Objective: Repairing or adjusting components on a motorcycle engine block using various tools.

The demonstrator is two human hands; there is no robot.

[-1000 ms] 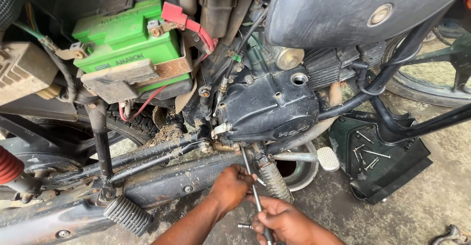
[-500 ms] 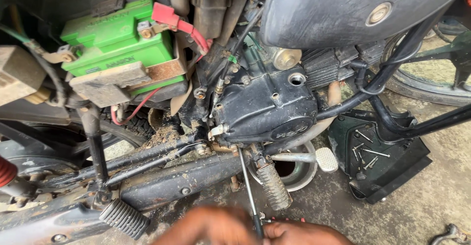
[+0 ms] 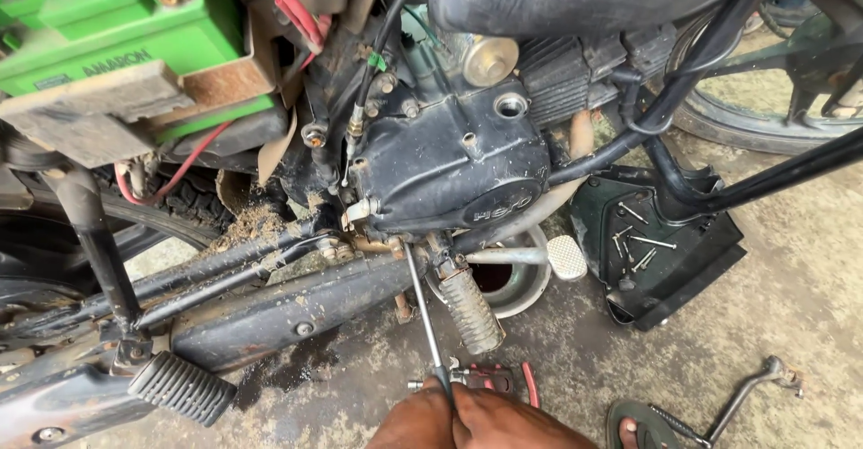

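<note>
A long thin metal tool shaft (image 3: 422, 310) slants up from the ground to the black engine case's (image 3: 449, 166) underside.

Black tray (image 3: 692, 274) and kick lever (image 3: 742, 397) on concrete floor (image 3: 809, 314)

Both hands, left hand (image 3: 415, 424) and right hand (image 3: 512, 422), are cut off by the lower edge; the fingers on the tool shaft (image 3: 422, 310) are hidden.

Both hands at 6 o'clock, left hand (image 3: 415, 426) and right hand (image 3: 512, 422) closed together on the long metal rod tool (image 3: 424, 314). Rod tip up under black engine cover (image 3: 449, 166). Ribbed footpeg (image 3: 467, 310) just beside rod. Green battery (image 3: 117, 31) at 10 o'clock. Black tray with bolts (image 3: 656, 260) at 3 o'clock on concrete floor (image 3: 791, 305).
</note>
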